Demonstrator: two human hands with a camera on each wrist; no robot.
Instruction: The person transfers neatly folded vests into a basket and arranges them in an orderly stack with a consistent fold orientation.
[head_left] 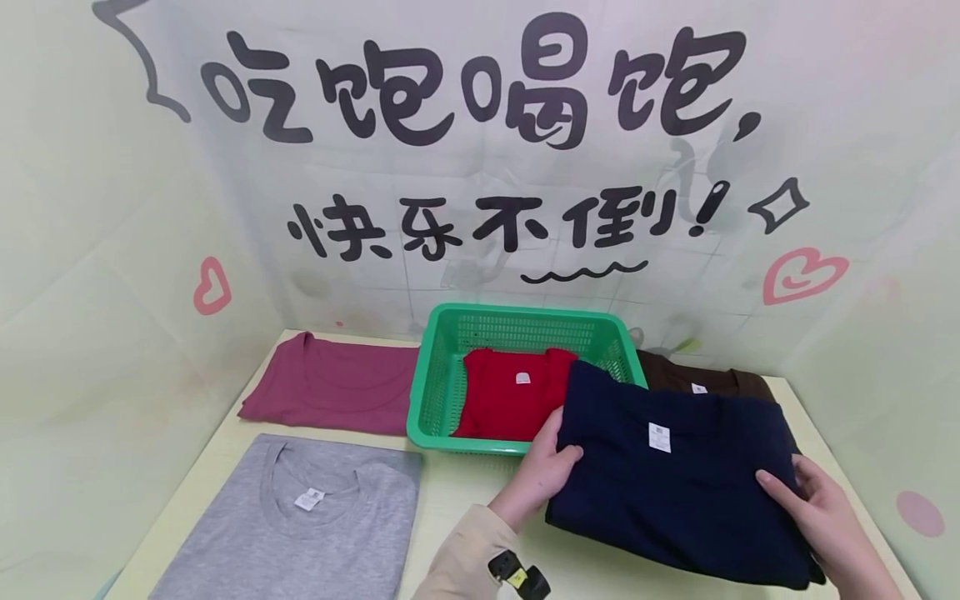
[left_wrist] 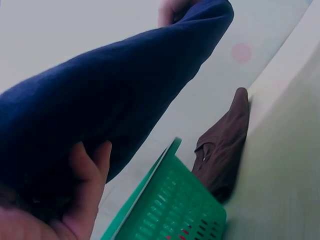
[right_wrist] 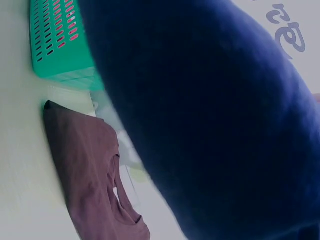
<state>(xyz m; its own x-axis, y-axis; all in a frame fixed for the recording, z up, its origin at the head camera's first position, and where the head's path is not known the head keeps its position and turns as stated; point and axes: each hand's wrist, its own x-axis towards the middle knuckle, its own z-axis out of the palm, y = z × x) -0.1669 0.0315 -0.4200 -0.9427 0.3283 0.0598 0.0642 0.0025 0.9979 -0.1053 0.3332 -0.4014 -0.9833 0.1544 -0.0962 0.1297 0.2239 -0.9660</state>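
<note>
A folded navy blue T-shirt with a white neck label is held up off the table between both hands. My left hand grips its left edge, thumb on top, and in the left wrist view its fingers reach under the cloth. At the opposite edge my right hand holds the shirt with the thumb above. The right wrist view shows the navy cloth filling most of the picture, hiding that hand. Just behind the shirt stands a green plastic basket with a folded red T-shirt inside.
A folded brown shirt lies right of the basket, partly covered by the navy one. Left of the basket is a folded mauve shirt; nearer me lies a folded grey T-shirt. Printed cloth walls enclose the pale table.
</note>
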